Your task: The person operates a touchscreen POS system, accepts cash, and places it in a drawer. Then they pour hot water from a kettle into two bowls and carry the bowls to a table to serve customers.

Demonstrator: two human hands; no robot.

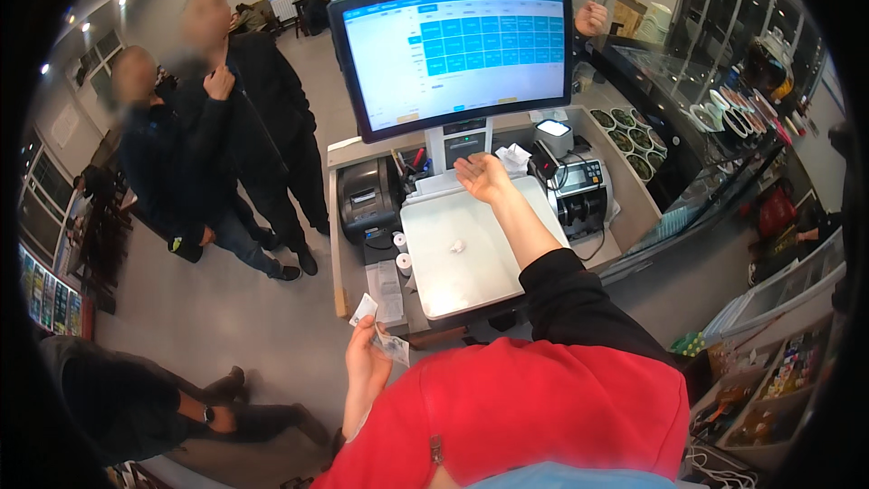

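Observation:
Between the thumb and fingers of my left hand [366, 356] is a banknote [392, 346], with a pale piece of paper [364, 309] rising above the thumb; whether it is part of the same note I cannot tell. My right hand [484, 178] reaches forward with the palm turned up and the fingers apart, holding nothing. Beneath that forearm lies the flat pale weighing plate [461, 272] of a till scale, a small crumpled scrap [457, 246] on it. The lit touchscreen [461, 58] stands just beyond my right hand.
A receipt printer [370, 200], paper rolls [403, 263] and a printed slip [385, 288] sit left of the plate. On its right are a banknote counter [580, 193] and a code scanner [555, 136]. Dishes [628, 136] fill a counter farther right. Several people stand or walk around the counter.

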